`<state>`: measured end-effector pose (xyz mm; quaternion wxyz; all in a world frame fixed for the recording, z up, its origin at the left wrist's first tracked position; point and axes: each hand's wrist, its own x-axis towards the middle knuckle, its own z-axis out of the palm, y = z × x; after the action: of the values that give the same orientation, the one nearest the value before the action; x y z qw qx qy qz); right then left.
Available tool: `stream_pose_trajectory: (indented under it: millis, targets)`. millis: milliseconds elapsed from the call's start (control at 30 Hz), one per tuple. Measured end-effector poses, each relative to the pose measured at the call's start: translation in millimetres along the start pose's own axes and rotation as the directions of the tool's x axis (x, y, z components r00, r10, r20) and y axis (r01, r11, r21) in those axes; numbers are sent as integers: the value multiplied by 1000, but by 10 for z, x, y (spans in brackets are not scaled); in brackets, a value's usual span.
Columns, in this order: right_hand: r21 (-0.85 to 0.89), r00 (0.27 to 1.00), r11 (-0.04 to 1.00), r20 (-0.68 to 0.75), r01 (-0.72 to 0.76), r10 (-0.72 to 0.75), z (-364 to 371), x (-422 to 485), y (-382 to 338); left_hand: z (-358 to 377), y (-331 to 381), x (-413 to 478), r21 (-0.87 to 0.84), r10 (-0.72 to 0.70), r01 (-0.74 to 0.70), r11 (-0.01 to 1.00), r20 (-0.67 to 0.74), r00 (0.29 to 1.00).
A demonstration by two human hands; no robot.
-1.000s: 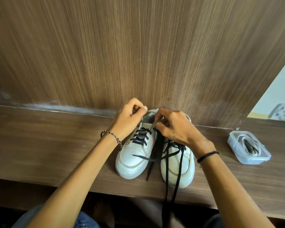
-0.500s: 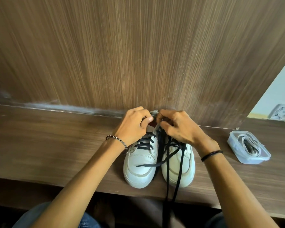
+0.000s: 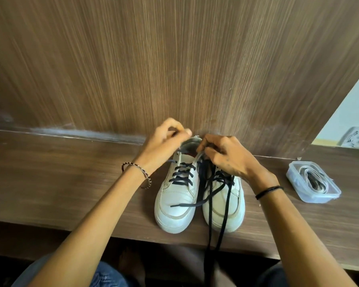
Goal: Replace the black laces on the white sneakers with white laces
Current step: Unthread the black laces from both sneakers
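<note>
Brown wood grain all round: tall panel (image 3: pixel 174 59) filling the upper frame, matching ledge (image 3: pixel 60 179) running across the middle. Dead centre on that ledge, two white shoes side by side, toes towards the lower edge, inner sides touching. Left sneaker (image 3: pixel 174 201) criss-crossed with black lace (image 3: pixel 181 176). Right sneaker (image 3: pixel 228 210) draped in a loose lace (image 3: pixel 209 235), spilling over the toe, off the ledge and down to the bottom edge, one end lying across the neighbour's toe. Left hand (image 3: pixel 164 139) up above the left sneaker's heel, blurred, thumb and fingertips pinched, a faint dark strand of black lace leading up from the top eyelets into that pinch. Right hand (image 3: pixel 226 158) just beside it, not touching, fingers curled down onto the inner rim of the left sneaker's opening and gripping there, palm over the right sneaker's tongue. Beaded bracelet (image 3: pixel 137 172) on the left wrist, black cord (image 3: pixel 268 191) on the right. Over at middle right, well apart from the shoes, clear plastic tub (image 3: pixel 315 198) with white laces (image 3: pixel 327 186) coiled inside. Blue denim (image 3: pixel 110 274) peeking in at the bottom edge.
</note>
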<state>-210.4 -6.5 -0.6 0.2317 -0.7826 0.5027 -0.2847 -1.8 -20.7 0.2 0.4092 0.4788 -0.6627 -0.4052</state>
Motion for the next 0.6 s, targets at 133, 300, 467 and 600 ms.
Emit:
stream_pose_trajectory:
  millis: [133,300,467,600]
  targets:
    - [-18,1000,1000,-11,-9,8,11,9,17,34,-90,-14,605,122,-239,759,228,966]
    - [-15,1000,1000,-20,-7,6,18,7,-6,-26,-159,4,510,145,-226,830,193,970]
    - [-7,1000,1000,-15,-9,9,8,-3,-25,72,-133,-5,125,117,-107,986,-76,990]
    - [-15,1000,1000,-10,-11,10,-17,-19,-5,-145,-63,86,-440,-119,-60,896,-368,922]
